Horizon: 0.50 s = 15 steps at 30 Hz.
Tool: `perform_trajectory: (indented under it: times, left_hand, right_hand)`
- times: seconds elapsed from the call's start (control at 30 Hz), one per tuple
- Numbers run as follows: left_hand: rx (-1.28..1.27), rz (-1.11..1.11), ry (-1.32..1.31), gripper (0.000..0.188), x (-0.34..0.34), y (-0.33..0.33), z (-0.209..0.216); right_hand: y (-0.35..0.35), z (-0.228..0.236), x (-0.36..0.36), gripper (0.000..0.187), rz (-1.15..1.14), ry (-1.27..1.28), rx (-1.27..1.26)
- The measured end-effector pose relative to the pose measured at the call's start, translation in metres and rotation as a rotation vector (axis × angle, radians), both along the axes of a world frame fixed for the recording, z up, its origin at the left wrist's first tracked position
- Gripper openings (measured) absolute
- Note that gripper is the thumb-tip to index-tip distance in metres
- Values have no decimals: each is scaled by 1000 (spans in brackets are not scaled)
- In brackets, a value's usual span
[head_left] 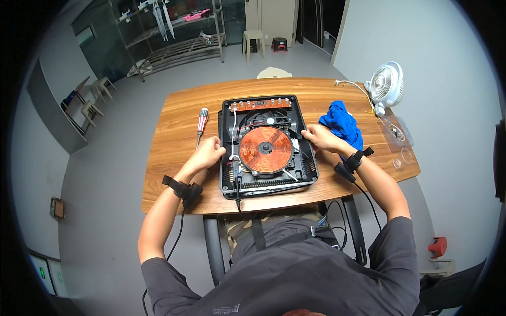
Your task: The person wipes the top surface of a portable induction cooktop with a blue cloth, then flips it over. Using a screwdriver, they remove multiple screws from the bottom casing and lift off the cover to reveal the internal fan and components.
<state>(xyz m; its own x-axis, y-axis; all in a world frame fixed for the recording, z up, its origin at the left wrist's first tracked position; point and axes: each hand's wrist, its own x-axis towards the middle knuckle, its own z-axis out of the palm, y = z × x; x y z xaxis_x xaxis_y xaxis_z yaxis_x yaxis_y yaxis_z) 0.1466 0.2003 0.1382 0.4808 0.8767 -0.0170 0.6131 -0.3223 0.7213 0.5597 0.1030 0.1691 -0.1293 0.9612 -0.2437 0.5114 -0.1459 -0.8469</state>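
Note:
An opened induction cooker (312,176) lies on the wooden table in front of me, its black housing uncovered. Inside it sit a round copper coil (255,142), a black cooling fan (270,120) and an orange circuit strip (261,104) along the far edge. My left hand (210,151) closes at the housing's left side. On the opposite side, my right hand (320,138) grips the edge, thumb on top and the other fingers partly hidden. A screwdriver (202,122) with a red-and-white handle rests beyond my left hand. Just beyond my right wrist is a crumpled blue cloth (341,124).
A white desk fan (387,87) stands at the table's far right with its cable. Nearer are a clear plastic tray (403,134) and clear rings (406,155). A black power cord (238,203) hangs over the front edge. Wrist-strap cables trail from both arms.

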Motion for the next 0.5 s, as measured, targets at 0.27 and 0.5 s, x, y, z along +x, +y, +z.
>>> perform_trajectory:
  times: [0.27, 0.5]
  left_hand:
    - [-15, 2, -3, 12, 6, -4, 2]
    - [-68, 31, -6, 24, 2, -10, 11]
  right_hand:
    - [13, -28, 15, 30, 27, 10, 77]
    - [20, -26, 13, 45, 121, -6, 55]
